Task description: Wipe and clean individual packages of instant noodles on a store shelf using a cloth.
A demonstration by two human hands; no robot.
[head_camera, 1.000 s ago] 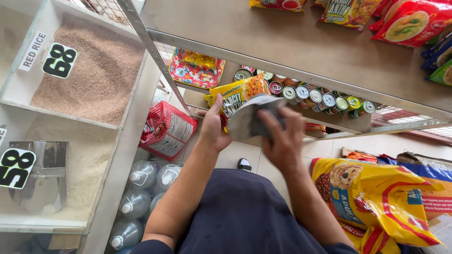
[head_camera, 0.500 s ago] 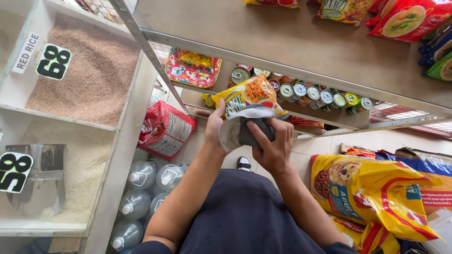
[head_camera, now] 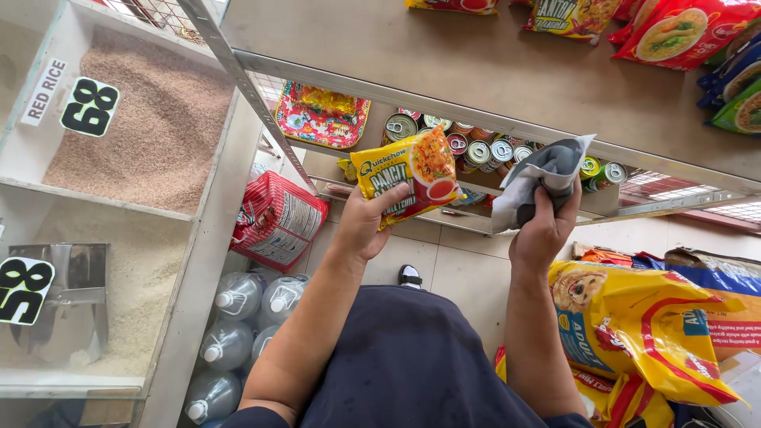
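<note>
Two bare hands work below a metal shelf (head_camera: 476, 71). The left hand (head_camera: 366, 226) closes its fingers around a yellow noodle packet (head_camera: 406, 178), held up in front of a row of tins (head_camera: 476, 147). The right hand (head_camera: 545, 230) clutches a grey cloth (head_camera: 539, 178) beside it. Farther off lie red snack bags (head_camera: 682, 32).

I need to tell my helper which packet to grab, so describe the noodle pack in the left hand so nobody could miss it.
Find the long grey shelf running across the top, with a row of cans beneath its front edge. Just in front of those cans, the left hand holds up the yellow noodle packet. Unlike the grey cloth in the right hand, it is flat, bright yellow and pictures a plate of noodles.
</note>
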